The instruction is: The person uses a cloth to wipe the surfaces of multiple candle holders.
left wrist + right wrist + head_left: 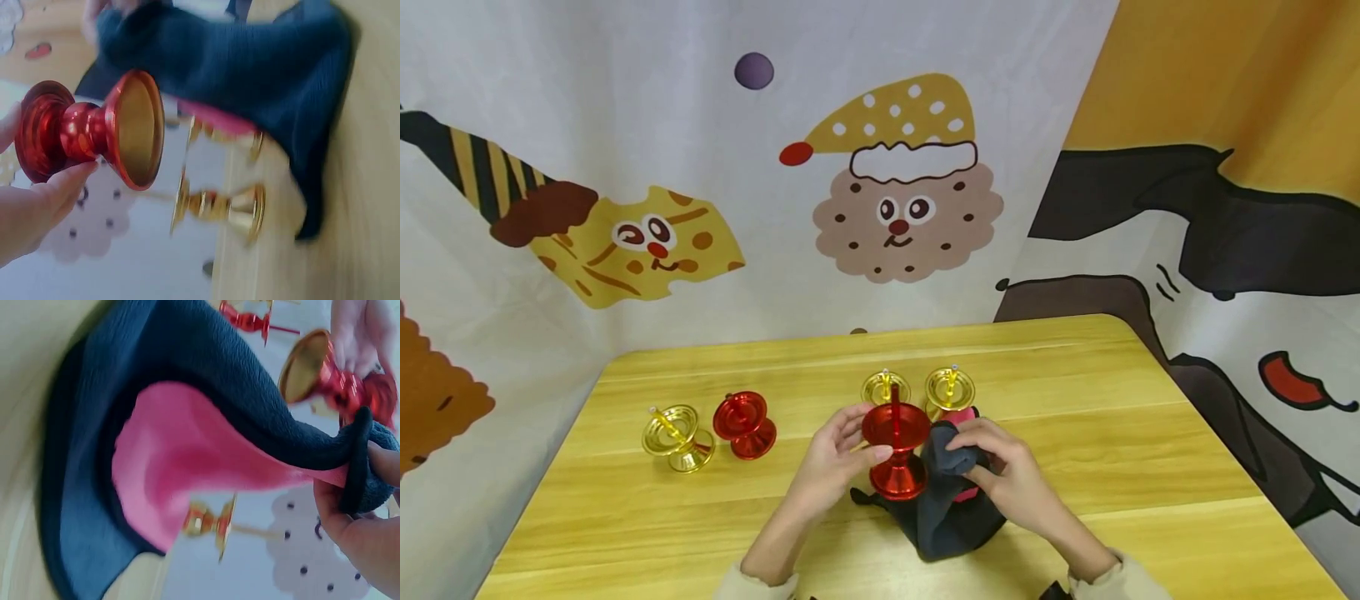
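Note:
My left hand (841, 454) grips a red metallic candle holder (898, 475) by its upper dish, with a thin red spike standing up from the middle. In the left wrist view its hollow, gold-coloured base (139, 131) faces the cloth, clear of the table. Beside it, my right hand (1011, 471) pinches a bunched end of a dark grey-blue cloth (943, 525) with a pink side (165, 450). The cloth's lower part drapes onto the table, and its gathered end is right by the red holder.
Two gold candle holders (951, 390) stand just behind the hands, partly hidden by the cloth. On the left of the wooden table (625, 525) are another gold holder (681, 437) and a second red holder (745, 425). A printed curtain (700, 108) hangs behind the table.

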Demonstrator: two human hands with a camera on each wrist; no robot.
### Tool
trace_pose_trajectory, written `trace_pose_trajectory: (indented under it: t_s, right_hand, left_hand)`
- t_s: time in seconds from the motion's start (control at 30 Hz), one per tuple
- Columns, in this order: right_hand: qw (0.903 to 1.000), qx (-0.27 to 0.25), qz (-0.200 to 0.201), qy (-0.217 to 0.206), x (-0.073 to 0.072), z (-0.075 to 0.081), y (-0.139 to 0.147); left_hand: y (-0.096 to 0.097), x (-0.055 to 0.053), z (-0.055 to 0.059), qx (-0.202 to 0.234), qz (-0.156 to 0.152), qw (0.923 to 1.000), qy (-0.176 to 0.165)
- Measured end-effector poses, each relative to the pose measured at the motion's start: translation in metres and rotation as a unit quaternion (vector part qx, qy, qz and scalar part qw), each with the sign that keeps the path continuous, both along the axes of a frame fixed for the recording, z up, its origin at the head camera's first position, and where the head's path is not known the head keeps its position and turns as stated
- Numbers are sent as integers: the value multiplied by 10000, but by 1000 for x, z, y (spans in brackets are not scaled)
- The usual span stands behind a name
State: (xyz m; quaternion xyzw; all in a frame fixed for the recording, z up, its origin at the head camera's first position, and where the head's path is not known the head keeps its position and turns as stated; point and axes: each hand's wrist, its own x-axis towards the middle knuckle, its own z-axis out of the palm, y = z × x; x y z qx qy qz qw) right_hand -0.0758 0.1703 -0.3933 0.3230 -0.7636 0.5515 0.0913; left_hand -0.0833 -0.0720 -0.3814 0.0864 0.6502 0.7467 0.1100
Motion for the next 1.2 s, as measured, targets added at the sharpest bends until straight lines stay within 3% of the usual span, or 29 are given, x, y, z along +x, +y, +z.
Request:
trace_pose_trajectory:
  t_s: [0.23, 0.57, 0.9, 1.2]
  right_hand:
    - [9966, 483, -638, -202, -9, 0, 36]
    - [9826, 1186, -1367, -421, -16, -8, 66]
    - [9785, 1268, -1430, -778, -16, -14, 69]
    - [9749, 1323, -1519, -950, -15, -18, 68]
  left_hand:
    - [-36, -16, -10, -579, 772, 9952, 161]
    - [-52, -40, -47, -762, 1420, 9869, -33]
    - [-57, -48, -70, -469, 1515, 9873, -34]
    - [-59, -51, -74, -736, 1396, 9875, 9]
